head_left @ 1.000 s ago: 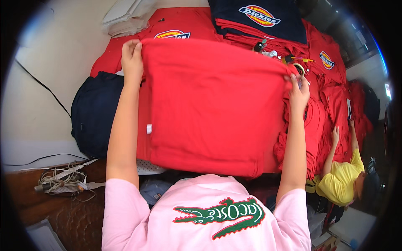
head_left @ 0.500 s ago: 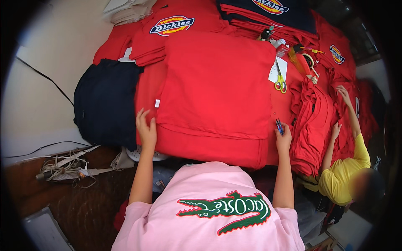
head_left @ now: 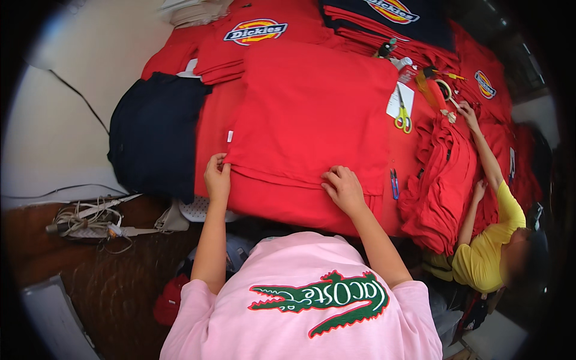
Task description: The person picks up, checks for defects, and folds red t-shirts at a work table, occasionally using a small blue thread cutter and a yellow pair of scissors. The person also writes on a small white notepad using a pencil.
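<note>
We see one worktop (head_left: pixel 396 157), covered in red. On its middle part, toward the near edge, lies our red garment (head_left: pixel 318 114), spread flat. By the left edge we have a dark navy garment (head_left: pixel 153 132), and toward the right edge a heap of red clothes (head_left: pixel 443 180). Our left hand (head_left: pixel 216 180) keeps thumb and fingers together on the near left corner of the red garment. Our right hand (head_left: pixel 347 189) rests at its near hem, the fingers bent and slightly apart; whether they pinch the cloth, we cannot tell. To the garment's right we notice white paper (head_left: pixel 392 108) with yellow-handled scissors (head_left: pixel 404 123), then, closer to the worktop's near edge, blue snips (head_left: pixel 395 193)
</note>
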The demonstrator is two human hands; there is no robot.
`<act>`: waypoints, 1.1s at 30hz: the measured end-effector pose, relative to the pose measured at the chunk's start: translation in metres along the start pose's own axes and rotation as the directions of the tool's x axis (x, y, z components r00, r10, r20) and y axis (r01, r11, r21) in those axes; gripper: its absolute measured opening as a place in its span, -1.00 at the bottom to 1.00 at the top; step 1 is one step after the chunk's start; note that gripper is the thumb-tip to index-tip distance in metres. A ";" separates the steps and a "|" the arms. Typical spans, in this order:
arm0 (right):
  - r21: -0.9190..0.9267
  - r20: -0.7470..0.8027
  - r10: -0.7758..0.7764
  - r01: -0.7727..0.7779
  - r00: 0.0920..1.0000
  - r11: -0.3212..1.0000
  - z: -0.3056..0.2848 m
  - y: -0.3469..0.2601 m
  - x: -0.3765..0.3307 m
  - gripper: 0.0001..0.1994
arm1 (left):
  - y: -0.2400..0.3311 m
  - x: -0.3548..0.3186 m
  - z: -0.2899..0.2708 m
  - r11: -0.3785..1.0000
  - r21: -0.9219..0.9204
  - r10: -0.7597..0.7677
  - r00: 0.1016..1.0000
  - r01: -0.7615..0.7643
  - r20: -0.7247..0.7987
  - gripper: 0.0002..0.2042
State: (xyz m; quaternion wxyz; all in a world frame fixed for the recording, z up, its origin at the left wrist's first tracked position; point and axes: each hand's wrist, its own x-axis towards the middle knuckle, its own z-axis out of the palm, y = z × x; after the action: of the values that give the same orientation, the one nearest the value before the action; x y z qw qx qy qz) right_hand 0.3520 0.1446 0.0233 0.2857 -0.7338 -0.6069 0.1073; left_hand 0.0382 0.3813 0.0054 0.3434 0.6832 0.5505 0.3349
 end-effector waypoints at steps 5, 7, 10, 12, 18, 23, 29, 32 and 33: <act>0.224 -0.080 0.144 -0.123 0.986 0.967 0.010 0.008 0.009 -0.91 | -0.003 -0.011 -0.002 0.997 0.029 -0.071 0.990 0.075 -0.123 -0.69; 0.287 -0.083 0.262 -0.228 0.962 0.930 0.006 0.003 0.013 -0.88 | 0.016 -0.024 0.004 0.962 0.196 0.215 0.971 -0.191 -0.107 -0.49; 0.345 -0.098 0.373 -0.320 0.923 0.882 -0.006 -0.018 0.030 -0.86 | 0.059 -0.058 0.028 0.848 0.156 0.467 0.853 -0.507 0.235 -0.17; 0.364 -0.191 0.284 -0.200 0.940 0.910 -0.015 -0.038 0.049 -0.86 | 0.093 -0.071 0.056 0.838 0.133 0.471 0.824 -0.530 0.315 0.01; 0.975 0.215 -0.049 -0.211 0.975 0.069 -0.162 -0.146 0.072 -0.83 | 0.121 -0.016 0.097 0.952 0.071 0.295 0.955 -0.297 0.037 -0.21; 0.924 -0.090 0.033 0.071 0.995 0.375 -0.237 -0.142 0.043 -0.36 | 0.147 0.027 0.084 0.811 -0.548 0.375 0.900 -0.202 0.222 -0.55; 0.004 -0.113 0.038 -0.037 0.993 0.999 -0.161 -0.131 0.066 0.09 | 0.257 0.000 0.032 0.771 -0.358 0.136 0.413 0.527 0.901 -0.56; -0.092 -0.242 0.266 -0.295 0.933 0.951 -0.134 -0.082 0.073 -0.20 | 0.278 0.015 -0.018 0.664 -0.420 0.346 0.244 0.618 0.906 -0.46; -0.147 -0.220 0.262 -0.298 0.939 0.943 -0.125 -0.043 0.066 -0.36 | 0.290 0.011 -0.038 0.559 -0.516 0.472 0.263 0.649 0.841 -0.37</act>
State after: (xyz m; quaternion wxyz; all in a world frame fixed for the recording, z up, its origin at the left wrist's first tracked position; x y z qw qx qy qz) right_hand 0.3955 0.1759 0.1607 0.2594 -0.8426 -0.4716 0.0189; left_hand 0.1596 0.3499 0.2701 0.8939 0.4450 0.0390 0.0361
